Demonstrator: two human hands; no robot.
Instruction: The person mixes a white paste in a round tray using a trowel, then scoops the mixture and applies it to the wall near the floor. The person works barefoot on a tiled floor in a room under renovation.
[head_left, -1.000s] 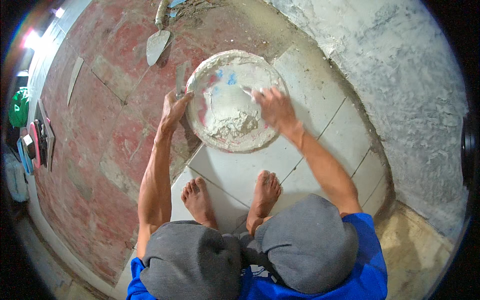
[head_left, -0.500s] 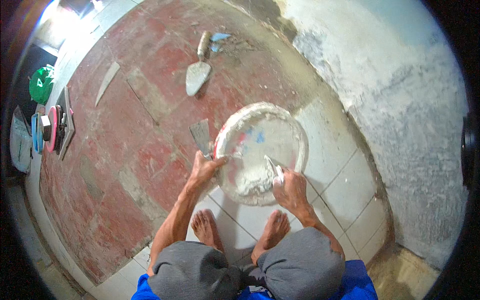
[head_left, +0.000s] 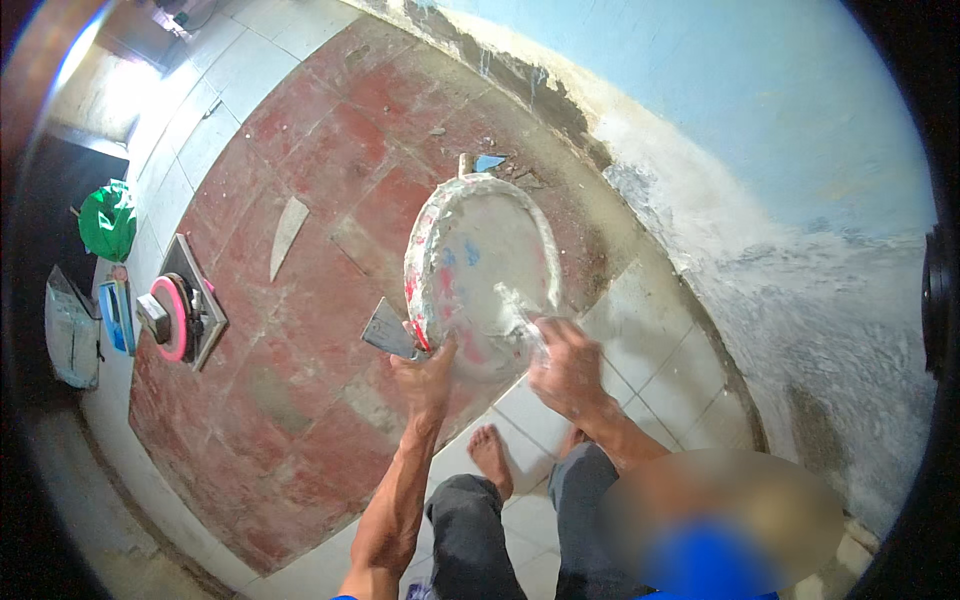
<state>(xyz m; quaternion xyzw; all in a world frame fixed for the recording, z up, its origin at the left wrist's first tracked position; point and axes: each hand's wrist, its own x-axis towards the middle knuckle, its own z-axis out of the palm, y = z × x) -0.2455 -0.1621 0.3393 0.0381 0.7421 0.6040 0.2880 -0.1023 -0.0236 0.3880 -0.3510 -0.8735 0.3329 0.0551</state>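
A round basin [head_left: 414, 262], its rim crusted with white paste and its inside stained blue and red, is tilted up in front of me. My left hand [head_left: 424, 372] is closed on its near left rim. That same hand also grips a putty knife [head_left: 390, 330], whose wide grey blade sticks out to the left. My right hand [head_left: 566, 368] is closed round a narrow, paste-covered scraper [head_left: 514, 304], slightly blurred, over the basin's near right inside. The lower part of the basin is smeared by motion, so the paste there shows poorly.
Behind the basin, a trowel's handle [head_left: 466, 163] shows beside a blue shard [head_left: 489, 162]. A pale curved shard [head_left: 289, 237] lies on the red floor. Left are a pink ring-shaped object [head_left: 172, 318], blue container [head_left: 116, 318] and green bag [head_left: 106, 222]. A patchy wall [head_left: 760, 250] rises right.
I have risen from a squat, and the basin has come up and tilted in my left hand. The scraper in my right hand has moved inside it. The trowel is now mostly hidden.
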